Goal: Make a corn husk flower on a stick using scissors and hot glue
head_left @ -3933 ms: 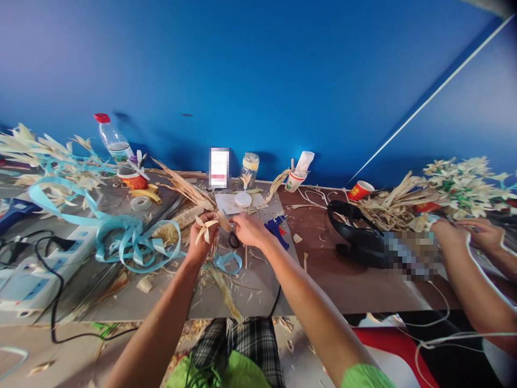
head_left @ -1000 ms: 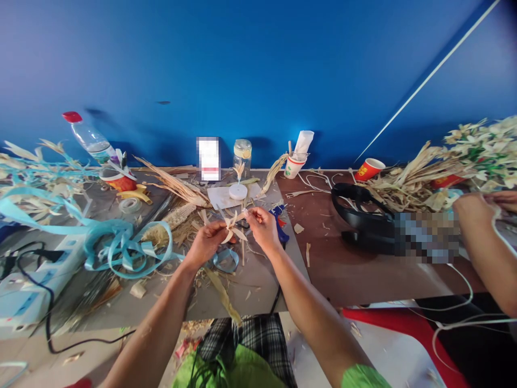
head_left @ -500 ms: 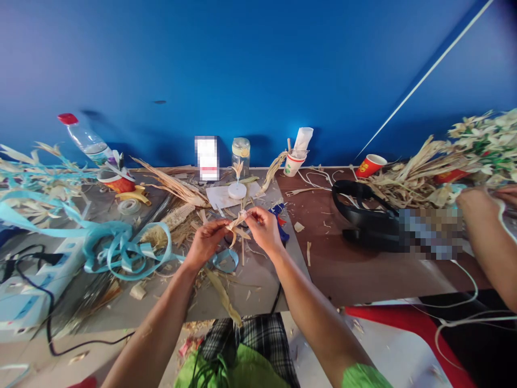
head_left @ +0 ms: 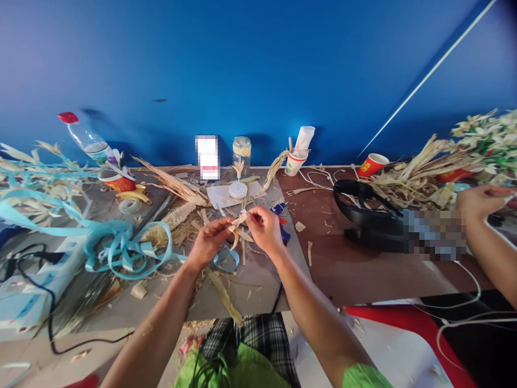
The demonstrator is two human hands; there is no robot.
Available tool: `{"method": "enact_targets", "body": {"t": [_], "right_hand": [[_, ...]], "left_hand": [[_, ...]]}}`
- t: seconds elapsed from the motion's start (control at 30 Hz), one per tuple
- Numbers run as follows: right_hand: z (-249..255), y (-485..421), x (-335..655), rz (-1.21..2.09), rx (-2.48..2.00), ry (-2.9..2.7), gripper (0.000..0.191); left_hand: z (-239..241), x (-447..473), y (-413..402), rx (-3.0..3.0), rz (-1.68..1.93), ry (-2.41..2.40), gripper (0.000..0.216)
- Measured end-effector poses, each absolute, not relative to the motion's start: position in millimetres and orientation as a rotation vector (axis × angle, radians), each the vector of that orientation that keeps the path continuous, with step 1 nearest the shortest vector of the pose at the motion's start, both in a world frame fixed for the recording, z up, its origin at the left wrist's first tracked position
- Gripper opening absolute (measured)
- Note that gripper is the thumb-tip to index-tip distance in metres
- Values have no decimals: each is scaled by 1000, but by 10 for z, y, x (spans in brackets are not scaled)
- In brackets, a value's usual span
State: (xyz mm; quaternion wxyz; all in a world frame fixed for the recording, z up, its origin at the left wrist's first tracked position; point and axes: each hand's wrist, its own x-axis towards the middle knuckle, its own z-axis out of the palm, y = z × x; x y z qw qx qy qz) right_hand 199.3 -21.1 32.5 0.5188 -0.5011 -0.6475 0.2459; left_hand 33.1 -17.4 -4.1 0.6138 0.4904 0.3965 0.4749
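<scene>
Between my two hands is a small pale corn husk piece [head_left: 238,220], with strips hanging below it. My left hand [head_left: 208,240] pinches its left side between thumb and fingers. The fingertips of my right hand [head_left: 264,227] close on its upper right part. Just beyond them, a small husk flower [head_left: 239,169] on a thin stem stands in a round white base [head_left: 238,190], which rests on a sheet of white paper [head_left: 217,196]. Below my hands lies a loop of light blue ribbon [head_left: 226,260]. Fine details inside both grips are too small to make out.
Tangled blue ribbon [head_left: 109,242] and a white power strip [head_left: 60,269] lie left. Dried husks [head_left: 173,184], a phone [head_left: 207,157], a glass jar [head_left: 242,153] and a paper cup [head_left: 295,164] line the back. Right are a black headset [head_left: 363,215] and another person's hand [head_left: 480,202].
My hands keep nearly the same place and grips; the husk piece between them has tilted slightly. At the right, the other person's hand has shifted a little.
</scene>
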Motion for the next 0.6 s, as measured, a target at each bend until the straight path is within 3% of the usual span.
{"method": "enact_targets", "body": {"t": [0.37, 0.6], "right_hand": [[345, -227, 1977, 818, -1146, -1496, 23], [375, -236, 1998, 774, -1154, -1546, 23]], "left_hand": [[44, 351, -190, 1133, 1102, 854, 14], [26, 334, -185, 1131, 1050, 835, 17]]}}
